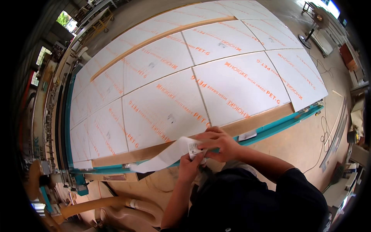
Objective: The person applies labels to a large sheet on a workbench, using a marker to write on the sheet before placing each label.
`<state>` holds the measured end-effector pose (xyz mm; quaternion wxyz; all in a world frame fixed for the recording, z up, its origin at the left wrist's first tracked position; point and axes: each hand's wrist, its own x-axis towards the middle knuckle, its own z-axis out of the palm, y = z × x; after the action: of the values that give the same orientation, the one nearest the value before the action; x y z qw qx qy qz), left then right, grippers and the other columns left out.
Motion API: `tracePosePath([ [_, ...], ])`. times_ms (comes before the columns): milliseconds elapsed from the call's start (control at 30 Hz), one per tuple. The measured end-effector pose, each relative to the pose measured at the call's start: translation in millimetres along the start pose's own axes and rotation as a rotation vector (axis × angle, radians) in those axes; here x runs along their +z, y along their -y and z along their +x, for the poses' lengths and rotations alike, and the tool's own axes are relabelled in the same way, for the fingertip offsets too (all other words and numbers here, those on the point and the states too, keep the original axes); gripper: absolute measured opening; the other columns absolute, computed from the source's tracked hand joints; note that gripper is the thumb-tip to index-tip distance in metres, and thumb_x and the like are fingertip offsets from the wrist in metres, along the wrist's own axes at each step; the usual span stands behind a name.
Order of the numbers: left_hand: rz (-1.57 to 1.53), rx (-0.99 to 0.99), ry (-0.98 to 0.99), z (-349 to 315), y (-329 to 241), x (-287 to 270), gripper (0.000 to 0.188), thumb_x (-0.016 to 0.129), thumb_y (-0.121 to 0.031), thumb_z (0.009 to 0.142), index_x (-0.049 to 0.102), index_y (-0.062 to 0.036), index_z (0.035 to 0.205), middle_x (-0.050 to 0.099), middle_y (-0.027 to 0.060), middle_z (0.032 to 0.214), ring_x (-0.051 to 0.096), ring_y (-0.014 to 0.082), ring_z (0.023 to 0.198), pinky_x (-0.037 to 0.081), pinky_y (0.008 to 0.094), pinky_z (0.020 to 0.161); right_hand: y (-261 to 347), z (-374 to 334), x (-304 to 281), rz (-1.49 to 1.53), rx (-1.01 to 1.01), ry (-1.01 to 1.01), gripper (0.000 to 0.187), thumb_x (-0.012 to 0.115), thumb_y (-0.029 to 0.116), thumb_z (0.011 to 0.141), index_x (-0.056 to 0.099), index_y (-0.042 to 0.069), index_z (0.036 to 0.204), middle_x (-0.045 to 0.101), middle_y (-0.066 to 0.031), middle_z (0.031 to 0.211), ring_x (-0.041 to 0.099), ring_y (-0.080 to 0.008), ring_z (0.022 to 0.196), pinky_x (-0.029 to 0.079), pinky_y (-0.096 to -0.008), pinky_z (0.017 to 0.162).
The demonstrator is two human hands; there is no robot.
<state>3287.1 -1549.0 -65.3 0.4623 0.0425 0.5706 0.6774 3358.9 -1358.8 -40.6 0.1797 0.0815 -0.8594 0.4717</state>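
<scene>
A long white strip of label backing (160, 156) trails to the left from my hands, over the near edge of the panels. One printed label (194, 147) with a square code shows on it. My left hand (191, 166) is closed around the strip from below, its thumb up against the label. At the label's right side is my right hand (221, 145), fingers bent and gripping the label strip; its fingertips are partly hidden. Just beyond both hands lie several white panels (239, 83) under film with orange print, cut apart by narrow gaps.
Brown wood-coloured strips (262, 118) edge the panels on a teal machine frame (278, 124). A white scrap (247, 135) rests on the frame. A tan hose (100, 205) runs at lower left. Back right stands a fan (317, 18); a cable (324, 129) crosses the floor.
</scene>
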Motion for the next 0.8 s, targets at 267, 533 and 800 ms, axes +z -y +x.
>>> tracePosePath([
  [267, 0.134, -0.078, -0.049, 37, 5, 74, 0.023, 0.064, -0.014, 0.087, 0.057, 0.0001, 0.104, 0.062, 0.0067, 0.089, 0.055, 0.0133, 0.069, 0.043, 0.0281, 0.057, -66, -16, -71, 0.34, 0.004, 0.092, 0.032, 0.073, 0.006, 0.067, 0.069, 0.006, 0.099, 0.066, -0.0084, 0.103, 0.058, -0.0277, 0.098, 0.048, -0.0374, 0.084],
  [533, 0.008, -0.09, -0.052, 50, 6, 109, 0.02, 0.062, -0.017, 0.089, 0.058, -0.0001, 0.1, 0.058, 0.0031, 0.081, 0.049, 0.0102, 0.062, 0.041, 0.0276, 0.056, -95, -27, -85, 0.352, -0.015, 0.05, 0.026, 0.072, 0.005, 0.068, 0.069, 0.005, 0.095, 0.068, -0.009, 0.091, 0.063, -0.028, 0.087, 0.051, -0.0364, 0.076],
  [800, 0.076, -0.048, -0.115, 56, 9, 119, 0.018, 0.062, -0.016, 0.089, 0.059, 0.0008, 0.094, 0.057, 0.0036, 0.078, 0.049, 0.011, 0.06, 0.04, 0.0268, 0.055, -94, -25, -92, 0.346, -0.028, 0.014, 0.025, 0.07, 0.001, 0.068, 0.069, 0.005, 0.093, 0.067, -0.0105, 0.091, 0.063, -0.0267, 0.083, 0.052, -0.0345, 0.068],
])
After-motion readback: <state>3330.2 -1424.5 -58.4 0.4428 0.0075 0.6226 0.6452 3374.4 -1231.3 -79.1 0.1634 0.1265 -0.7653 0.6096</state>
